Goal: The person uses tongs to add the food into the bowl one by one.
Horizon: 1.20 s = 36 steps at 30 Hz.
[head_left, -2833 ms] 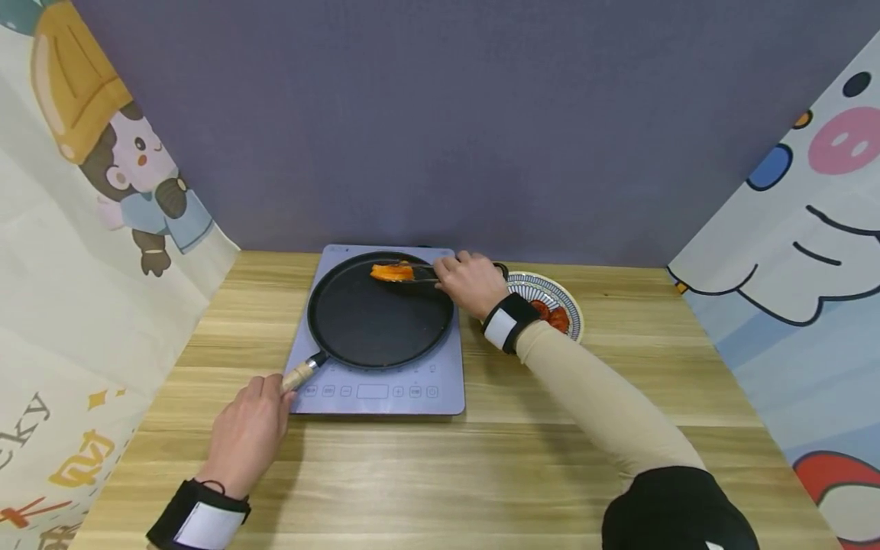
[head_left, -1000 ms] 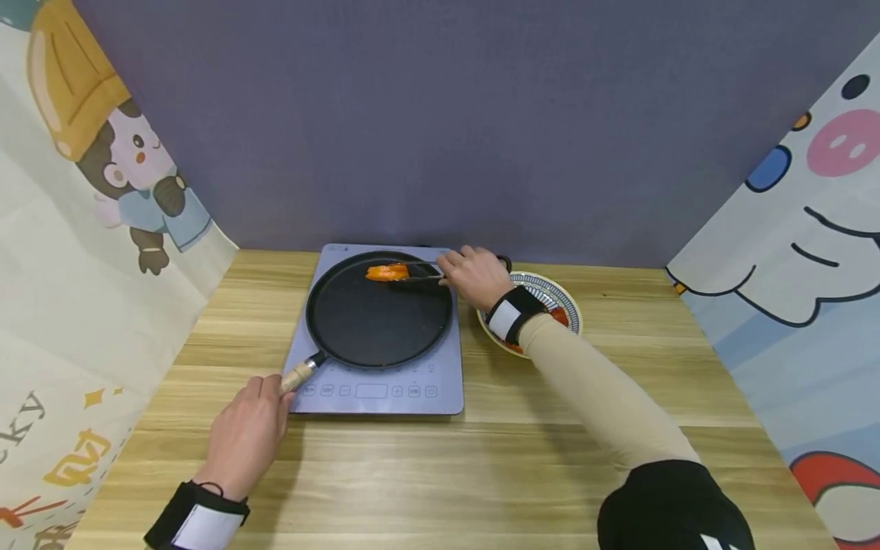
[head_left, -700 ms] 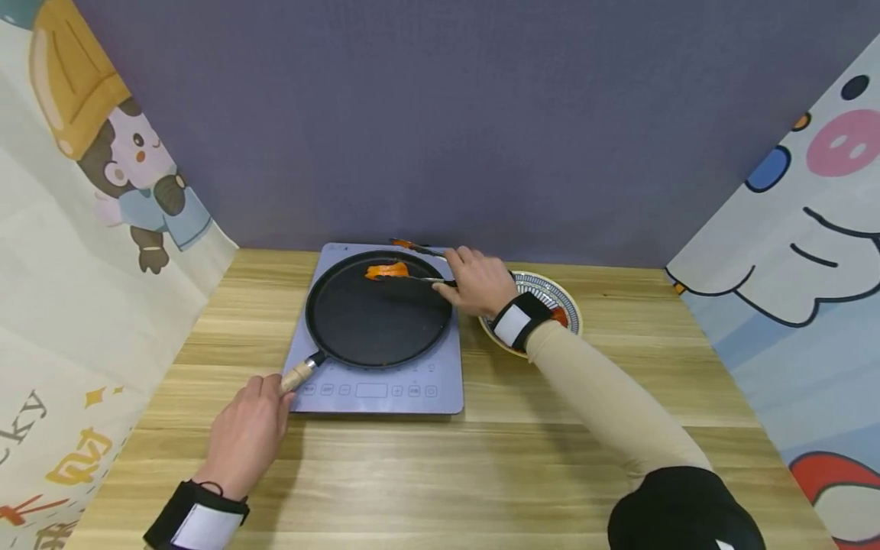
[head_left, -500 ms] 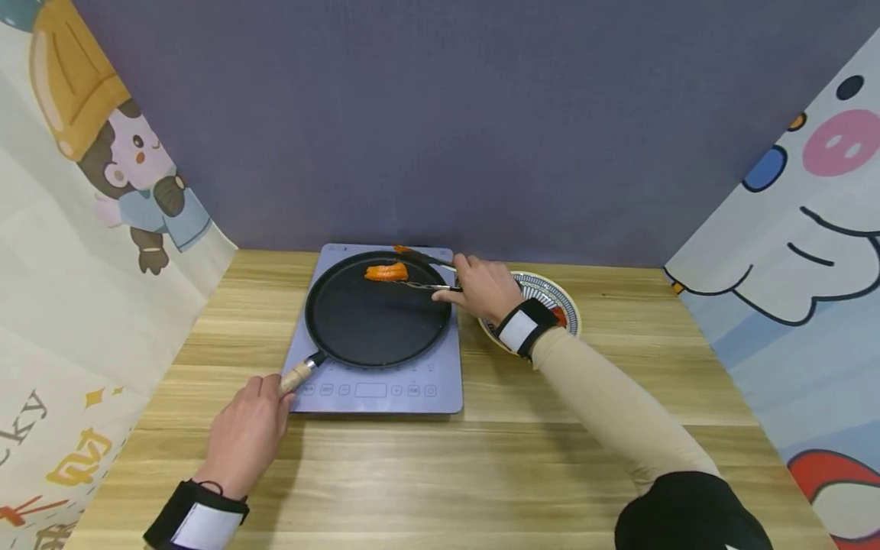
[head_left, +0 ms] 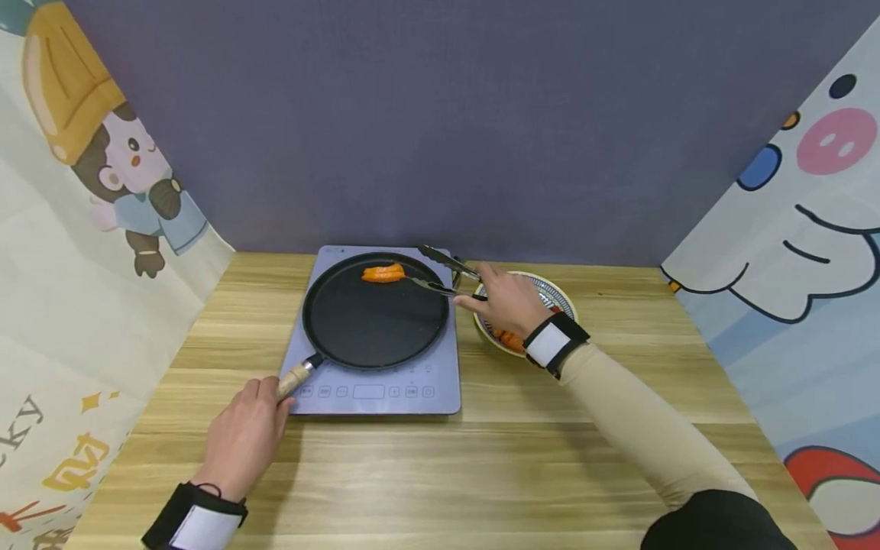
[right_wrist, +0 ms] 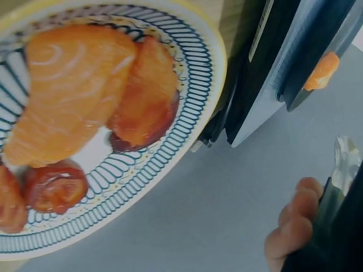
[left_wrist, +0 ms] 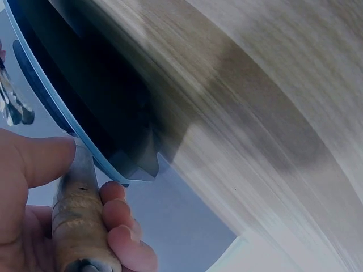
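Observation:
In the head view my left hand (head_left: 244, 435) grips the wooden handle (head_left: 296, 380) of a flat black frying pan (head_left: 374, 328). The left wrist view shows its thumb and fingers wrapped round that handle (left_wrist: 82, 226). My right hand (head_left: 509, 302) holds metal tongs (head_left: 443, 258) whose arms are spread, with nothing between them. An orange salmon piece (head_left: 383, 273) lies near the pan's back edge; the lower tong tip is just right of it. Below the right hand, partly hidden, is a patterned plate (head_left: 571, 302) bearing an orange salmon slab (right_wrist: 79, 85) and several reddish pieces (right_wrist: 55, 186).
The pan sits on a pale induction cooker (head_left: 440, 386) with touch keys along its front. A wooden table (head_left: 385, 481) carries cooker and plate. A grey-purple panel (head_left: 440, 137) stands behind, and printed cartoon sheets (head_left: 89, 305) flank both sides.
The tongs have opened and let go of the salmon, which stays on the pan. My right hand has drawn back rightward and nearer, uncovering more of the plate. The left hand keeps its grip.

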Each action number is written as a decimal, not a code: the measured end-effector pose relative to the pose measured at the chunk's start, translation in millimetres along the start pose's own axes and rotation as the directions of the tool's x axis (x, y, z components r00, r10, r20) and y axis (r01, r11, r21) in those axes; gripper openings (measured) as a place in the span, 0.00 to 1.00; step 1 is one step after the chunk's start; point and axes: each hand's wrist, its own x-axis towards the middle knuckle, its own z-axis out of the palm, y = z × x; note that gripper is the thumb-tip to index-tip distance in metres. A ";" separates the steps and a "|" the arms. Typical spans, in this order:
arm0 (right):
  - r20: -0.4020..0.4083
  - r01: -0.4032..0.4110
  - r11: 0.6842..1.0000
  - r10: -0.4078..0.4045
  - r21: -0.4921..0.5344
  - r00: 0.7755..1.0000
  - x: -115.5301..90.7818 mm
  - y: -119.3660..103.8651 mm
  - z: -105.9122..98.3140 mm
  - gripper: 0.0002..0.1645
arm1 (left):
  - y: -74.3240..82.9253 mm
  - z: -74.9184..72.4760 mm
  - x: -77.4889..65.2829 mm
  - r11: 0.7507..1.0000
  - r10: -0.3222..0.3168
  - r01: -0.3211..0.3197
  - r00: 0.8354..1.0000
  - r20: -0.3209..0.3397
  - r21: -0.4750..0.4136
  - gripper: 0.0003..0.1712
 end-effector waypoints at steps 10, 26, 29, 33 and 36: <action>0.000 -0.003 0.999 0.003 -0.036 1.000 -28.5 15.5 1.5 0.45 | 0.5 -2.3 -0.2 1.000 -0.027 0.027 1.000 -0.010 0.011 0.17; -0.022 -0.063 0.998 0.063 -0.006 0.998 -58.6 34.3 6.9 0.39 | -1.3 -0.4 0.9 0.999 -0.042 0.042 0.999 -0.007 0.012 0.17; -0.020 -0.070 0.998 0.070 0.002 0.997 -65.2 37.9 6.5 0.39 | -0.2 -0.4 1.1 0.999 -0.046 0.046 0.999 0.000 0.013 0.17; -0.006 -0.095 0.995 0.095 0.000 0.995 -74.2 42.9 4.0 0.40 | 1.8 -0.4 1.8 0.999 -0.051 0.051 0.999 0.015 0.011 0.17; -0.001 -0.111 0.994 0.111 0.002 0.994 -79.1 47.0 1.6 0.41 | 2.9 -0.2 2.3 0.998 -0.055 0.055 0.998 0.025 0.012 0.17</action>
